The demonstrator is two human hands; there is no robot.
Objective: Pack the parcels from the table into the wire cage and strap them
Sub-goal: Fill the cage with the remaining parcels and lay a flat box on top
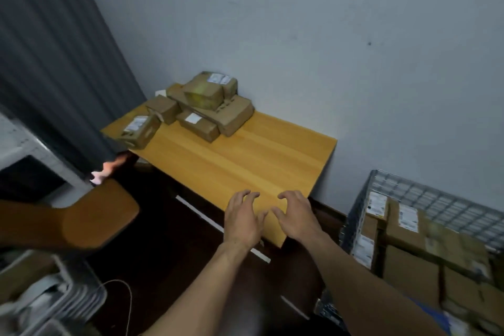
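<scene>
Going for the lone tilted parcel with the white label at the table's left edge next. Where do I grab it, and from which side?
Take the tilted parcel by its two short ends, one in each hand, coming from the bare table on its right. It sits apart from the pile, and its left side overhangs the edge.

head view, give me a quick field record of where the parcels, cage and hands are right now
table: wooden table against the wall
parcels on table: pile of brown boxes at the far end, near end bare
loose parcel: labelled box at the far left edge
wire cage: wire cage at right, already holding cardboard parcels
left hand: left hand empty, fingers spread over the near table edge
right hand: right hand empty, beside the left
straps: none visible
</scene>
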